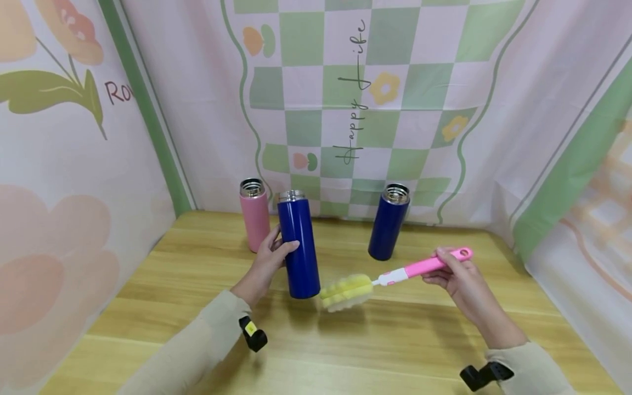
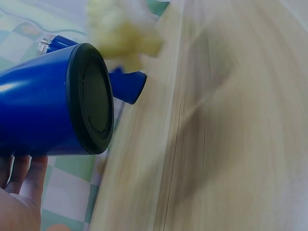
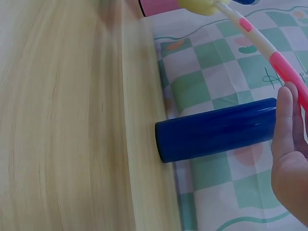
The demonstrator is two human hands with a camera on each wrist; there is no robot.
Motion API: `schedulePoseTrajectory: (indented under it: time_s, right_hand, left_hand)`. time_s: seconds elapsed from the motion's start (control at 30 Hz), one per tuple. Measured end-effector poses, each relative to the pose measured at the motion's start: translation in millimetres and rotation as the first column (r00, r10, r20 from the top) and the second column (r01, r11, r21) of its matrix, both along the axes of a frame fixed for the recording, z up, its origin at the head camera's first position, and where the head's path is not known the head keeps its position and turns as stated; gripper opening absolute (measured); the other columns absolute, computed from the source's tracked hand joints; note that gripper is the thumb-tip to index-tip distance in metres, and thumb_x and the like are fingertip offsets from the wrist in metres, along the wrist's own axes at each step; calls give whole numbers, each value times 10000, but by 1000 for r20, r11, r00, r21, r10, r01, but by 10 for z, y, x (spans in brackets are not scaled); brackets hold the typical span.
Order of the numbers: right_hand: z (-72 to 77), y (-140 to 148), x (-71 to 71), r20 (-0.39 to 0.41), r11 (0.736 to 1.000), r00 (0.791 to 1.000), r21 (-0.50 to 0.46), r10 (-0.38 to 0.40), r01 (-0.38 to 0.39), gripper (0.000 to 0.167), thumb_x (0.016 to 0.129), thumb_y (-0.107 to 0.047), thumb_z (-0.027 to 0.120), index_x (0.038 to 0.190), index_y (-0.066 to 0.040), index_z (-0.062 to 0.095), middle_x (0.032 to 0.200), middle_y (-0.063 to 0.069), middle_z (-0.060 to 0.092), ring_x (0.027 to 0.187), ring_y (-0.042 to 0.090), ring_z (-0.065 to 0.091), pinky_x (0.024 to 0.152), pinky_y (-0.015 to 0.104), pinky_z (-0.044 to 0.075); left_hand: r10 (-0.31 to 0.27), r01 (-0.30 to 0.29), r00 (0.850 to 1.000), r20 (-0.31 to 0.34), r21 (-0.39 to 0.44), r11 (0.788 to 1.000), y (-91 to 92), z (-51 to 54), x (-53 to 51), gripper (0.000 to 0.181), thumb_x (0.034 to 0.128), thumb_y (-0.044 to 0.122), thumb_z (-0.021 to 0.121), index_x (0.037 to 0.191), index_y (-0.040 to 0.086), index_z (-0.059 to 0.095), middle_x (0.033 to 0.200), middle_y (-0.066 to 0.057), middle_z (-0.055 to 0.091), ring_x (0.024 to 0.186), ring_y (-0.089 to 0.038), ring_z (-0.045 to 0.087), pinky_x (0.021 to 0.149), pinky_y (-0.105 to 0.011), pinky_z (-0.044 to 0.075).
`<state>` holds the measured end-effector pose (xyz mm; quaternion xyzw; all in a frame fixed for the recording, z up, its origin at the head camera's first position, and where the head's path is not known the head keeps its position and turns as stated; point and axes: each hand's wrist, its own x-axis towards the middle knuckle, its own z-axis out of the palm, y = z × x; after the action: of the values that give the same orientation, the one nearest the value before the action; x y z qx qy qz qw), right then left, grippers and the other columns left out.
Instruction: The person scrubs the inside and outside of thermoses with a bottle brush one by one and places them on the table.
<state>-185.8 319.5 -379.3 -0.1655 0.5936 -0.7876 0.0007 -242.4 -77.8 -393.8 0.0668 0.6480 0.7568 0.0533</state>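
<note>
Blue bottle (image 1: 299,252): located near the centre of the bench (image 1: 197,340), on a clock face whose 12 o'clock is the curtain side and whose 6 o'clock is the person's side. I observe it raised off the surface and slightly tilted, mouth toward 12 o'clock, dark base (image 2: 91,98) lifted into view from below.

Left grip (image 1: 264,266): fingers curled around the blue bottle at its 9 o'clock side, thumb laid across the front of the barrel.

Sponge brush (image 1: 419,267): supported by the right grip (image 1: 459,282), which pinches the pink handle between thumb and fingers. The yellow sponge head (image 1: 347,292) lies at 4 o'clock from the blue bottle, just beside its base; I cannot tell whether the two touch. From the head, a white neck and the pink handle extend toward 2 to 3 o'clock.

Pink bottle (image 1: 255,219): stands upright at 10 o'clock from the blue bottle, near the left grip.

Second blue bottle (image 1: 389,225): stands upright at 2 o'clock, well apart from the first. Both standing bottles show metal rims.

Checkered curtain (image 1: 340,88): hangs at 12 o'clock behind the bottles, printed "Happy Life" in sideways script.

Black wrist devices (image 1: 254,336): one fitted at each beige sleeve (image 1: 197,334).
</note>
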Motion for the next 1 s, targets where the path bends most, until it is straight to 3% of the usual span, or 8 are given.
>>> schedulePoseTrajectory:
  time_s: [0.17,0.57,0.8,1.0]
  right_hand:
    - [-4,-30,28,-3,999,999,19,40,-40,250,1084,-89,415,1033,-45,656,929,112,714,820,208,717,784,335,581]
    - [-67,-69,30,-13,996,998,-62,63,-64,292,1091,-88,383,1036,-36,665,939,120,725,822,215,721,787,329,580]
    - [-127,-160,29,-12,991,996,-106,86,-87,284,1089,-89,392,1028,-39,665,934,115,725,831,217,723,791,339,581]
    - [-155,-275,33,-6,997,997,-34,74,-74,271,1093,-109,392,1051,-56,655,967,106,720,868,205,720,818,336,572]
  left_hand:
    - [24,-24,1000,-5,25,999,7,10,-12,800,928,285,671,1597,195,242,1441,-188,509,1275,-351,527,1026,-544,427]
    - [68,-68,998,3,66,995,55,10,-5,731,922,228,667,1558,196,310,1377,-213,554,1190,-348,587,963,-529,486]
    - [43,-43,999,-3,119,992,88,-24,3,710,932,253,678,1543,202,321,1361,-210,566,1195,-340,586,958,-537,490]
    - [19,-18,1000,0,137,990,125,-54,2,721,943,294,683,1548,197,302,1364,-215,561,1236,-351,562,964,-533,489]
